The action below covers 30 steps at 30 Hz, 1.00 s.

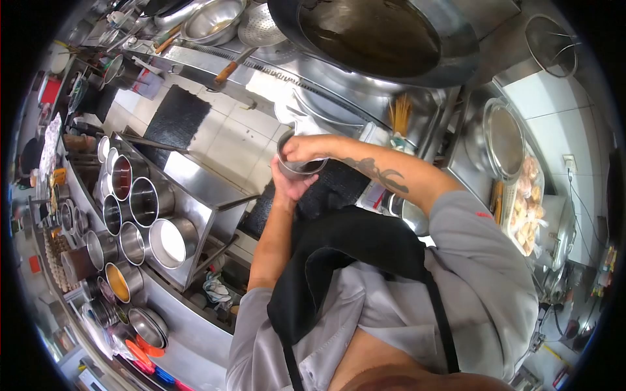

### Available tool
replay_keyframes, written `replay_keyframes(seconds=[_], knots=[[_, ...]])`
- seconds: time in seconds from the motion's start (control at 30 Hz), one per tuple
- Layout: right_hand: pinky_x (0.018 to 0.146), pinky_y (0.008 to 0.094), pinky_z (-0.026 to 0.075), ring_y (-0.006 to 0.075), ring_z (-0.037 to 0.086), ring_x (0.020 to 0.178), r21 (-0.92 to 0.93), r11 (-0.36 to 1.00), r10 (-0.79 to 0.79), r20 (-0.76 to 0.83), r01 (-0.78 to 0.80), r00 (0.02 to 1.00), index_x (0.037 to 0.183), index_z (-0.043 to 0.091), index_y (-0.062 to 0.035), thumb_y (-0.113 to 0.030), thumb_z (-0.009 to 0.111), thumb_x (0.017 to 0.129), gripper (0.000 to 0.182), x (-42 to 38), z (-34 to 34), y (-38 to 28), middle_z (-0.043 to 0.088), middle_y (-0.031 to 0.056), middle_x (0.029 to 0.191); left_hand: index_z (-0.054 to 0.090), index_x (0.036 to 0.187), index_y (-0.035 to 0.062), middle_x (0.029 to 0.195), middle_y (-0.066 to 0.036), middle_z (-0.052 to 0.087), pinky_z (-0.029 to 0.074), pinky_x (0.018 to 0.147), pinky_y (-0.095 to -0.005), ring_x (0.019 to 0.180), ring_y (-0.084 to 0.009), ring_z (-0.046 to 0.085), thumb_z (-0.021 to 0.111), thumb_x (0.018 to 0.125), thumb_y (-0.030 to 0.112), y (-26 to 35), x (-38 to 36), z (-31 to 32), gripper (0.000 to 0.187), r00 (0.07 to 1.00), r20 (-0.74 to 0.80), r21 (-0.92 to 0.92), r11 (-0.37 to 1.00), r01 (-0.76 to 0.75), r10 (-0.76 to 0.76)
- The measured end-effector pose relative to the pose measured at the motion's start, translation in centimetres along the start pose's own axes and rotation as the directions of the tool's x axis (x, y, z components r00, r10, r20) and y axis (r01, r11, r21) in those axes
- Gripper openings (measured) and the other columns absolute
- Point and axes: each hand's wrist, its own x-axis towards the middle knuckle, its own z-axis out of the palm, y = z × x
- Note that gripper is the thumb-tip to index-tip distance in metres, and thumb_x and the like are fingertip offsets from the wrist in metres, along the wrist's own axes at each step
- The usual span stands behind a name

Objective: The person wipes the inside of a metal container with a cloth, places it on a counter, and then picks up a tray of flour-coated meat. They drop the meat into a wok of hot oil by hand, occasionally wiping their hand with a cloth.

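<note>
A small round metal bowl point(310, 172) is held in front of my body, over the dark floor mat. My left hand point(293, 185) supports it from the near left side, with the fingers around its wall. My right hand point(301, 149) reaches in over the rim, and its fingers are curled down inside the bowl. What those fingers hold, if anything, is hidden, and the bowl's contents cannot be made out.
Beyond my hands is a steel stove counter with a large wok point(372, 36) of dark liquid, a perforated ladle point(262, 27) and a bamboo brush point(400, 116). Several metal pots point(152, 201) stand on the left counter. A strainer basin point(503, 140) sits at right.
</note>
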Motion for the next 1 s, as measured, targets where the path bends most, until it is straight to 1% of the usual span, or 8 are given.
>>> replay_keyframes(seconds=[0.27,0.43,0.53,0.63,0.73,0.83,0.87,1.0], knots=[[0.074,0.0412,0.049,0.0306,0.064,0.085,-0.496,0.868,0.031,0.041,-0.007,0.999,0.100,0.066,-0.0001,-0.015,0.056,0.080,0.027,-0.6,0.3,-0.6,0.068,0.0180,0.094,0.049,0.129,0.0147,0.125,-0.011,0.055,0.049,0.078,-0.0476,0.106,-0.0321,0.054,0.034,0.081,0.072,0.5,-1.4,1.1,0.076,0.974,-0.200,0.080,0.993,-0.092,0.106],[0.066,0.0333,0.048,0.0193,0.059,0.077,0.284,0.950,0.104,0.108,-0.131,0.989,0.092,0.067,-0.0015,-0.007,0.055,0.079,0.019,0.7,0.6,0.6,0.064,0.0075,0.084,0.047,0.131,0.0128,0.128,-0.014,0.052,0.045,0.084,-0.0502,0.110,-0.0321,0.051,0.035,0.079,0.074,0.5,-1.2,0.7,0.081,0.977,-0.179,0.086,0.991,-0.104,0.118],[0.072,0.0311,0.051,0.0194,0.061,0.080,0.893,0.449,0.124,-0.040,-0.020,0.991,0.095,0.062,0.0022,0.003,0.055,0.081,0.016,0.3,1.0,-0.4,0.062,0.0092,0.084,0.049,0.127,0.0144,0.123,-0.013,0.054,0.046,0.084,-0.0491,0.108,-0.0310,0.052,0.034,0.082,0.070,0.6,-1.8,1.1,0.074,0.970,-0.190,0.047,0.988,-0.146,0.152],[0.079,0.0302,0.051,0.0211,0.062,0.087,0.949,0.227,0.034,-0.233,0.220,0.972,0.100,0.060,0.0070,0.004,0.058,0.081,0.020,-0.2,0.9,-0.9,0.063,0.0118,0.091,0.049,0.127,0.0148,0.123,-0.012,0.053,0.047,0.084,-0.0485,0.107,-0.0306,0.052,0.034,0.082,0.069,0.5,-1.6,0.5,0.072,0.980,-0.135,-0.007,0.989,-0.146,0.144],[0.081,0.0302,0.050,0.0221,0.063,0.089,0.765,0.607,0.140,-0.370,0.216,0.918,0.106,0.061,0.0065,0.003,0.058,0.082,0.024,-1.2,2.0,-2.7,0.062,0.0120,0.094,0.049,0.127,0.0151,0.123,-0.011,0.052,0.047,0.084,-0.0480,0.107,-0.0301,0.052,0.033,0.083,0.068,0.1,-1.5,0.7,0.071,0.976,-0.154,-0.020,0.987,-0.160,0.155],[0.083,0.0306,0.049,0.0217,0.062,0.095,0.200,0.907,-0.235,-0.491,0.371,0.839,0.108,0.062,0.0046,0.002,0.057,0.082,0.027,-1.9,3.0,-2.0,0.062,0.0125,0.100,0.049,0.126,0.0155,0.123,-0.010,0.052,0.046,0.084,-0.0485,0.107,-0.0297,0.052,0.033,0.083,0.068,0.0,-1.4,1.1,0.070,0.972,-0.161,-0.005,0.985,-0.174,0.170],[0.082,0.0335,0.049,0.0248,0.061,0.096,-0.126,0.861,-0.486,-0.494,0.493,0.721,0.105,0.064,0.0026,-0.001,0.060,0.082,0.024,-2.0,2.7,-1.6,0.061,0.0133,0.101,0.049,0.126,0.0156,0.123,-0.010,0.053,0.047,0.083,-0.0484,0.107,-0.0295,0.052,0.034,0.083,0.067,-0.2,-1.4,1.1,0.069,0.976,-0.165,-0.009,0.989,-0.146,0.142],[0.076,0.0420,0.048,0.0344,0.058,0.086,-0.338,0.779,-0.618,-0.552,0.528,0.560,0.092,0.066,-0.0004,-0.009,0.062,0.083,0.013,-1.2,1.0,-1.6,0.058,0.0152,0.088,0.050,0.125,0.0157,0.121,-0.010,0.054,0.049,0.076,-0.0480,0.104,-0.0290,0.054,0.035,0.084,0.066,-1.0,-1.8,1.3,0.067,0.987,-0.147,0.025,0.998,-0.058,0.061]])
